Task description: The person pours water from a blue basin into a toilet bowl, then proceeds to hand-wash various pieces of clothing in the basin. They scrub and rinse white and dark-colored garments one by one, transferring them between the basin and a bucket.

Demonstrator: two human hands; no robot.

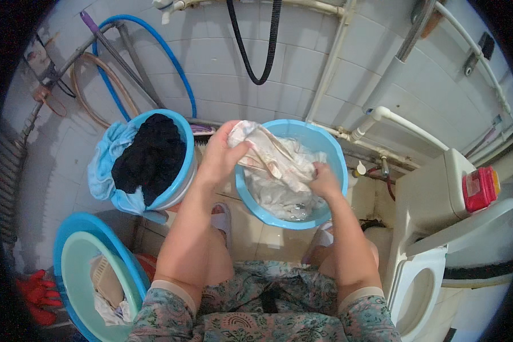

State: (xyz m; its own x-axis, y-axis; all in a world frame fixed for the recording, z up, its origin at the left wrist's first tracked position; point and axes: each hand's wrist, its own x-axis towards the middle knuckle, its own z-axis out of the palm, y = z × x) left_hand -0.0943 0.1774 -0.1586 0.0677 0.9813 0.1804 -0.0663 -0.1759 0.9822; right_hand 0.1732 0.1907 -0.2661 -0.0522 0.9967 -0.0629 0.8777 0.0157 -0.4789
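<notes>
A wet white cloth with faint pinkish marks (271, 154) is stretched between my two hands over a light blue basin (337, 154). My left hand (219, 151) grips its upper left end, thumb on top, at the basin's rim. On the other side, my right hand (325, 180) is closed on the cloth's lower right part, with some fingertips hidden in the fabric. Below it, more white laundry (279, 194) lies soaking in water inside the basin. What kind of garment the held cloth is, I cannot tell.
At left stands a blue bucket (189, 134) with black clothing (151, 157) and a light blue cloth (108, 157). Nearer are nested basins (74, 262) and red rubber gloves (40, 293). A toilet (422, 285) is at right; pipes and hoses line the tiled wall.
</notes>
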